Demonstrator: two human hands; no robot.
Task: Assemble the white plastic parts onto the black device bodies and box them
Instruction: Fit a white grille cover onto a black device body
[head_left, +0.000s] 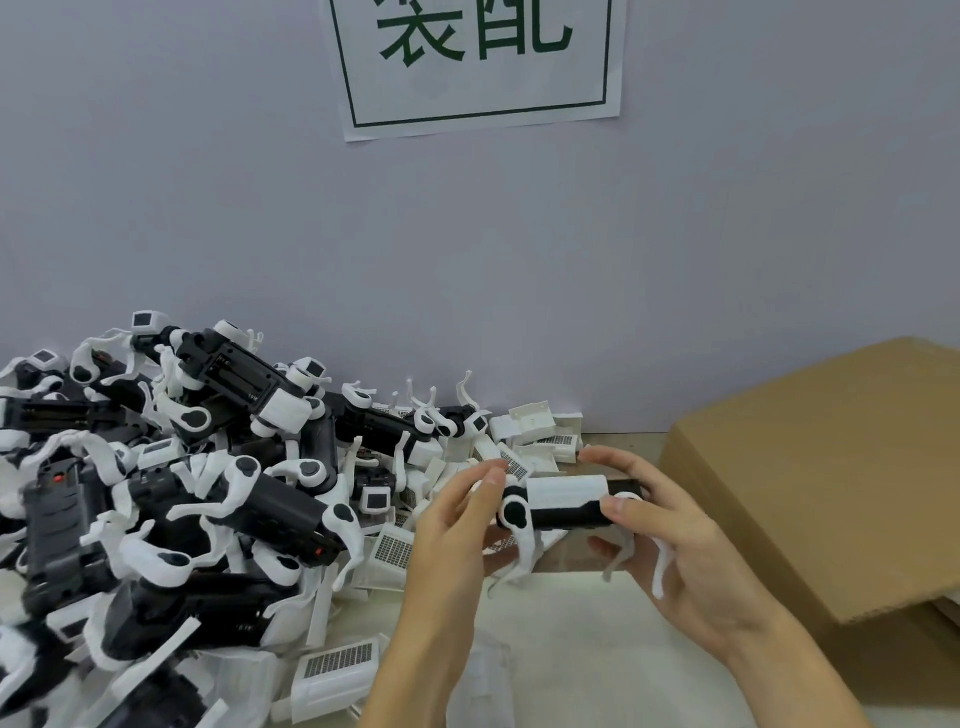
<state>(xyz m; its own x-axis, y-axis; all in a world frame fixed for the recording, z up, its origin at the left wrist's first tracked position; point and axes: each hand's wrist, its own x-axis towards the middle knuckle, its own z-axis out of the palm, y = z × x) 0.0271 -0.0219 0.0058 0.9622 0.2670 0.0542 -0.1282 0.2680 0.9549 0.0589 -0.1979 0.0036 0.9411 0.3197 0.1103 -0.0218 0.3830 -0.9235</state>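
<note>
left hand (457, 525) and right hand (670, 530) both grip one black device body with white plastic shell (566, 501) above the worktop (597, 649) | shell seemingly seated | big black-and-white pile (171, 493) left | brown cardboard box (831, 467) right, contents unseen

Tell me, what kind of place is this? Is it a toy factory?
Probably a small factory assembly bench. A big pile of black-and-white devices waits on the left, both hands hold one device, a cardboard box stands ready, and a paper sign hangs on the wall.
</note>
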